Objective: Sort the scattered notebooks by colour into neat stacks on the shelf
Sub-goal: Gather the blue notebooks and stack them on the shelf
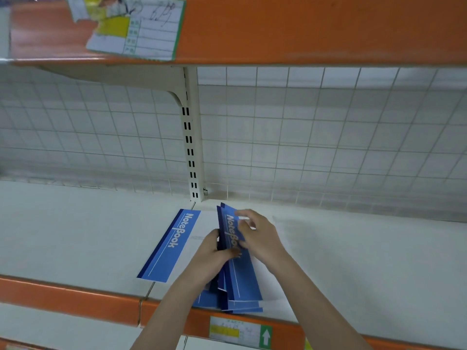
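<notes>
From the head camera, looking down at a white shelf (75, 238) with an orange front edge, the person has both hands on a bundle of blue notebooks (236, 271) near the middle of the shelf. The bundle stands tilted up on its lower edge, its covers fanned a little so that several dark blue spines and pale blue fronts show; the word "NoteBook" runs along the top cover. The bottom ends of the bundle reach right to the shelf's front lip.

The left hand (213, 256) grips the bundle from the left side, fingers curled round the spines with fingertips on the cover. The right hand (257, 234) comes over from the right, fingers bent and pinching the upper part of the front cover, thumb against it.

Just to the left of the bundle, a single blue notebook (170, 246) lies flat on the shelf, partly under the left wrist, its white half running towards the hands.

Behind stands a white wire-grid back panel (328, 137) and a slotted upright post (192, 147). An orange upper shelf (316, 29) carries a price tag (141, 29); another price label (240, 333) with a green arrow sits on the lower orange edge.
</notes>
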Demonstrator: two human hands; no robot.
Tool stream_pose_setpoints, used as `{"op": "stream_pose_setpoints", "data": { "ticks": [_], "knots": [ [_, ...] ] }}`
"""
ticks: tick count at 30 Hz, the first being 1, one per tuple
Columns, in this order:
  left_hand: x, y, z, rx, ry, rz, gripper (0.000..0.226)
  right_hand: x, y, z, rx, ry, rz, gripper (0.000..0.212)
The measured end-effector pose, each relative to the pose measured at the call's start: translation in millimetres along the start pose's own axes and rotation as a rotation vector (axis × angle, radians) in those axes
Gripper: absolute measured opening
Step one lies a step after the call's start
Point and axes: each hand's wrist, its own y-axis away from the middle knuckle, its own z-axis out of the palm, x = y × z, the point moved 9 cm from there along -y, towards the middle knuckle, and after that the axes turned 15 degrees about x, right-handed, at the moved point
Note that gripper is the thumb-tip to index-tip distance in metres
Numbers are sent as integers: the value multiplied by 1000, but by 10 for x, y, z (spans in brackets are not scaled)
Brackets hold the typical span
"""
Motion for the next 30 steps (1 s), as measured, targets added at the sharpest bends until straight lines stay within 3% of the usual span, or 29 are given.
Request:
{"op": "stream_pose_setpoints", "data": {
  "ticks": [4, 6, 9, 11, 14, 17, 19, 23, 30],
  "knots": [
    [111, -4, -106, 70, 102, 66, 36, 17, -55, -307, 186, 243, -138, 45],
    [239, -9, -158, 91, 137, 157, 37, 106, -86, -484, 255, 274, -44, 52],
    [454, 15, -214, 134, 193, 304, 39, 181, -98, -577, 283, 29, 102, 12],
    [585, 35, -252, 164, 230, 392, 38, 29, -88, -617, 319, -169, 21, 30],
    [773, 60, -309, 203, 258, 495, 21, -138, -29, -731, 378, -397, -70, 33],
    [795, 54, -334, 260, 295, 468, 25, -208, 59, -787, 415, -499, -122, 34],
    [696, 38, -303, 287, 305, 416, 30, -158, 117, -680, 355, -513, -100, 21],
    [448, 50, -247, 305, 297, 373, 28, 27, 219, -518, 281, -408, -91, 34],
    [598, 12, -74, 262, 256, 379, 15, -99, 196, -861, 380, -230, -265, 23]
  ]
}}
